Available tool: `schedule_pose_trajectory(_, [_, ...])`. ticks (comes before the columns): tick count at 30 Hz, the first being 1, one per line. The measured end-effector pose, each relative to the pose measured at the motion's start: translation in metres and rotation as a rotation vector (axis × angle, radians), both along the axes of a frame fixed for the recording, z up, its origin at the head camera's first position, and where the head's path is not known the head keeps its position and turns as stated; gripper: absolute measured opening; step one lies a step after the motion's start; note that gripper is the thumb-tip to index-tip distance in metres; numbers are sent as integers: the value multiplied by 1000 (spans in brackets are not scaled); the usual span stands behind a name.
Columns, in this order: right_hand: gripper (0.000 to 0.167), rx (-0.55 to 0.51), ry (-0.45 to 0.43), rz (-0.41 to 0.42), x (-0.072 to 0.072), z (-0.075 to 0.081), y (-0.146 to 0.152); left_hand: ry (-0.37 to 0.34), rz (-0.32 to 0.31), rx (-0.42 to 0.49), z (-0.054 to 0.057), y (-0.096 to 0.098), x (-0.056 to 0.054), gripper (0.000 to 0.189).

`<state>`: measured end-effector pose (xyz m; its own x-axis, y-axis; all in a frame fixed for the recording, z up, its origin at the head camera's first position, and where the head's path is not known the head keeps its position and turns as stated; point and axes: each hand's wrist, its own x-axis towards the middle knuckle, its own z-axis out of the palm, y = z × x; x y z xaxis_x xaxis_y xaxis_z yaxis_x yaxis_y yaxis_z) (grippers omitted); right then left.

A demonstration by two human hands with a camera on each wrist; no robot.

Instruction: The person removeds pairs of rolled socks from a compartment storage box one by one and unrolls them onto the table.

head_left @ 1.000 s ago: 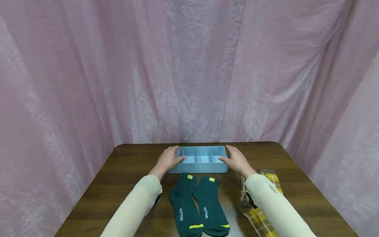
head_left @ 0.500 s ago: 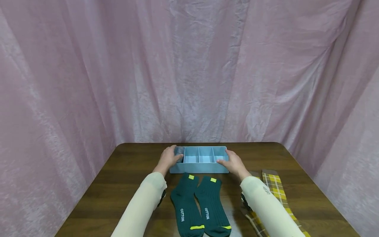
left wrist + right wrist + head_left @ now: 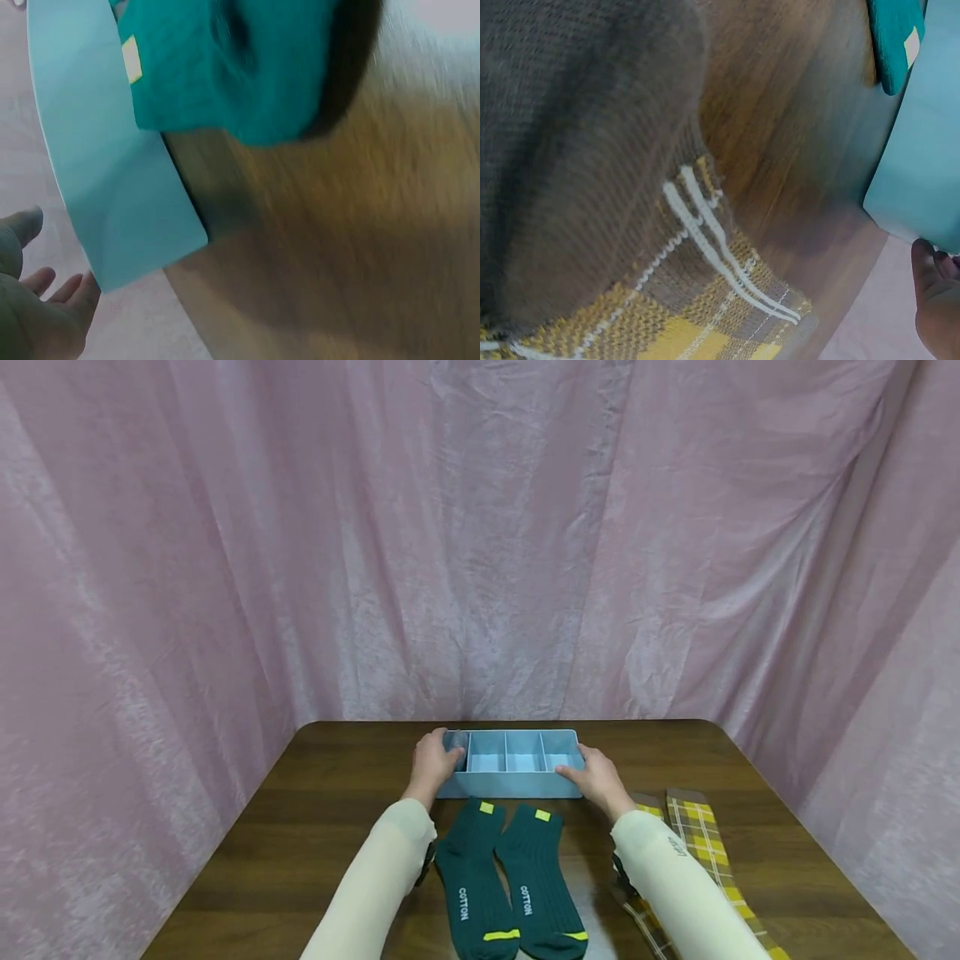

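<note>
A light blue divided box point(image 3: 510, 785) stands near the table's far edge. Its leftmost compartment holds a grey bundle point(image 3: 456, 743), partly hidden by my left hand point(image 3: 433, 760). That hand lies at the box's left end, and in the left wrist view its extended fingertips touch the corner while the thumb stands apart. My right hand point(image 3: 596, 774) is at the opposite end, its loosely bent fingers touching the box there. Two green socks point(image 3: 468, 868) with yellow tags and "COTTON" lettering lie flat in front of the box.
Yellow and brown plaid socks point(image 3: 705, 835) lie to the right, partly under my right forearm. They fill much of the right wrist view. The brown wooden table point(image 3: 300, 827) ends at a pink curtain point(image 3: 480, 543) behind the box.
My right forearm has shifted left, uncovering more of the plaid socks. Both hands have come against the box ends. The box stays in place relative to the green socks.
</note>
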<state>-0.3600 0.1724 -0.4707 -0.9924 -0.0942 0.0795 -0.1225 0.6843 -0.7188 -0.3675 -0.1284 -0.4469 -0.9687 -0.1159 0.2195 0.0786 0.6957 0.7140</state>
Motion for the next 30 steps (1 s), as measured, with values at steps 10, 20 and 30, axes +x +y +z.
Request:
schedule_pose_trajectory(10, [74,-56,-36,-22,1,-2,3,9,79,-7,-5,15,-1,47])
schedule_pose_trajectory(20, [73,-78,-26,-50,5,-10,-1,-29,126,-91,-15,17,-7,17])
schedule_pose_trajectory(30, [73,-71,-13,-55,5,-10,-1,-191,123,-231,-14,21,-21,13])
